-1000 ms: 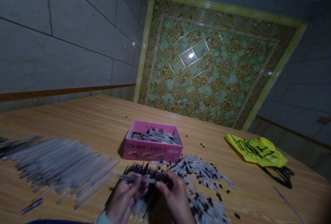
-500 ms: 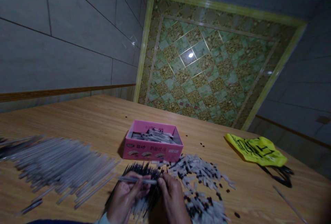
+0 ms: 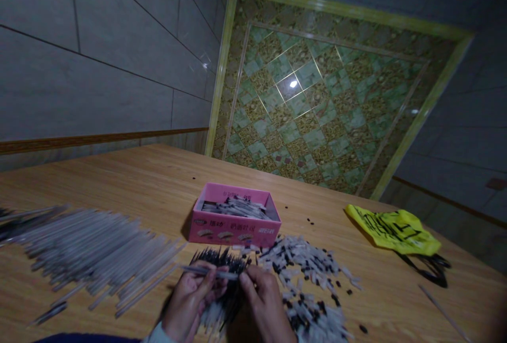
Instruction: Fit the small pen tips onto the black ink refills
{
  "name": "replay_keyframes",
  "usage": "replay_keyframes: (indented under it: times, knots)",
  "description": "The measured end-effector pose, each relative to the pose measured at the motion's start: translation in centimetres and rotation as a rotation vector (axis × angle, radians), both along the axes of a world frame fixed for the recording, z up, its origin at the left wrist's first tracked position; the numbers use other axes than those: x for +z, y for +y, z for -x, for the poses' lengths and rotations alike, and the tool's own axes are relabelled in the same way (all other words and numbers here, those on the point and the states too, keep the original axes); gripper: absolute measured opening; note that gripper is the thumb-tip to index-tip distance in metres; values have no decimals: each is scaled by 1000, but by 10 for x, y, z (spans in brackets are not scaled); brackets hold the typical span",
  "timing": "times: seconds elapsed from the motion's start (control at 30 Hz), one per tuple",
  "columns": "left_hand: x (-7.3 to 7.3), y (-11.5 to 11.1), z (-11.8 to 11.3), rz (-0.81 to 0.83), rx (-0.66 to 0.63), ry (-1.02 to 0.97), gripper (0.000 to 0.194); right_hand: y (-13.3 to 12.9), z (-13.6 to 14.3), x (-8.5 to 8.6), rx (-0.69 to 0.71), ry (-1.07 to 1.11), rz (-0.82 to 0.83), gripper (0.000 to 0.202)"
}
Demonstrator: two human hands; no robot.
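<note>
My left hand point(image 3: 191, 296) is closed around a thin, greyish pen point(image 3: 214, 272), held level across the fingers with the thumb on top. At the pen's right end, my right hand point(image 3: 262, 296) pinches with thumb and forefinger. Any small part between those fingertips is hidden. Beneath both hands lies a heap of dark-tipped pen refills point(image 3: 222, 306), partly covered by them. Clear pen tubes point(image 3: 99, 258) are spread on the left. To the right are piles of small clear and black pen parts point(image 3: 304, 264).
A pink box point(image 3: 234, 232) holding many finished-looking pen pieces stands beyond my hands on the wooden table point(image 3: 158, 179). At the right lie a yellow bag point(image 3: 392, 229) with black straps and a single thin rod point(image 3: 443, 311). Tiled walls border the table.
Both hands stay nearly in place. The pen has shifted slightly left and its right end sits a little closer into my right fingertips.
</note>
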State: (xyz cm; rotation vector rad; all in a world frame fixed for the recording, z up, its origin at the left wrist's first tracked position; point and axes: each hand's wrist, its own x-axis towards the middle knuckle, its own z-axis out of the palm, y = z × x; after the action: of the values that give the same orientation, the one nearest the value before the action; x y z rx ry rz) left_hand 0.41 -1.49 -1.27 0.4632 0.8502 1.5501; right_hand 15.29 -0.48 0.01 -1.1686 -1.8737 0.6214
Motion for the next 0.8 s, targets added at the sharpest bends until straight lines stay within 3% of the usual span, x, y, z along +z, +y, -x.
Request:
replay_keyframes:
  times: [0.1,0.23,0.4,0.57,0.8]
  knots:
    - [0,0,-1,1,-9,-5,35,2,0,-3,-25,4,63,39]
    - [-1,0,0,-2,-14,-3,36,2,0,-5,-32,22,9,30]
    - [-3,1,0,-2,-19,9,36,3,0,-6,-68,-39,99,46]
    - [-5,1,-2,-5,-11,4,35,2,-1,-2,-35,32,-6,33]
    - [-6,1,-3,-5,-20,15,34,-1,-2,2,-93,-32,53,35]
